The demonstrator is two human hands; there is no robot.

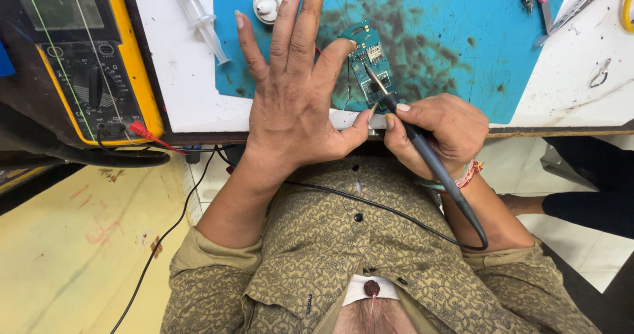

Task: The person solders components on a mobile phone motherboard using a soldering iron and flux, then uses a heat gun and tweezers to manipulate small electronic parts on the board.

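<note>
Right hand [436,132] fingers pinched around black probe [422,149], tip on circuit board [371,63]; left hand [294,96] splayed alongside.

Left hand [290,103] flat, fingers spread; right hand [436,132] curled in a pen grip

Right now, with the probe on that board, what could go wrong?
1. The black probe in the right hand touches the small green circuit board among tightly packed parts; a slip might bridge contacts.
2. The left hand lies flat with only its index fingertip on the board's edge, so the board may shift.
3. The probe's black lead crosses the lap; a snag could tug the tip.
</note>
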